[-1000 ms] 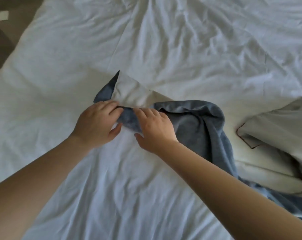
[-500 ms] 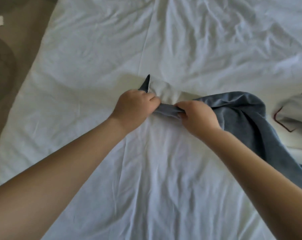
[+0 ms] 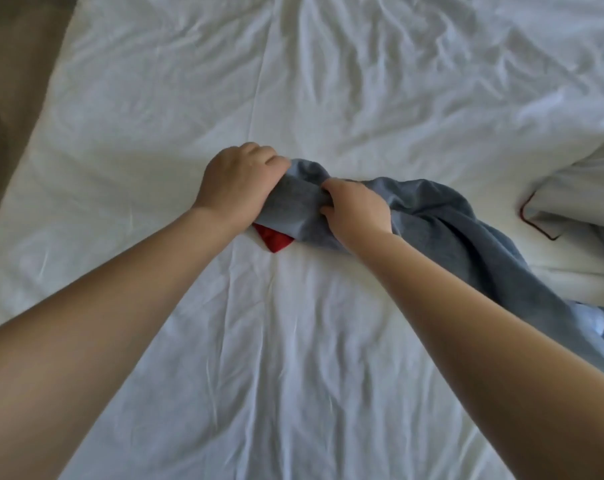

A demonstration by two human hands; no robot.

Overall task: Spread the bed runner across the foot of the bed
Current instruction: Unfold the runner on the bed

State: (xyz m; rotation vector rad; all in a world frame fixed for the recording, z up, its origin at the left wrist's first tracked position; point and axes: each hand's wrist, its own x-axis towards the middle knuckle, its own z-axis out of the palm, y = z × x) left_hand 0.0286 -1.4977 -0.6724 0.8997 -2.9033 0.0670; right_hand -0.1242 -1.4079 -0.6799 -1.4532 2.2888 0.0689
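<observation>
The bed runner (image 3: 466,230) is a blue-grey cloth, bunched and twisted, trailing from the middle of the bed to the lower right edge of view. A small red corner (image 3: 274,240) of it peeks out under its bunched end. My left hand (image 3: 238,183) is closed on that bunched end. My right hand (image 3: 357,211) grips the runner just to the right, a short stretch of cloth between the two hands. The white wrinkled bed sheet (image 3: 293,358) lies beneath everything.
A white pillow or folded cover with dark red piping (image 3: 570,216) lies at the right, beside the runner. The brown floor (image 3: 13,64) shows past the bed's left edge at upper left.
Both hands have gathered the runner's end into tight grips. The pale underside that was showing is now hidden, and a red corner has appeared beneath the bunch.
</observation>
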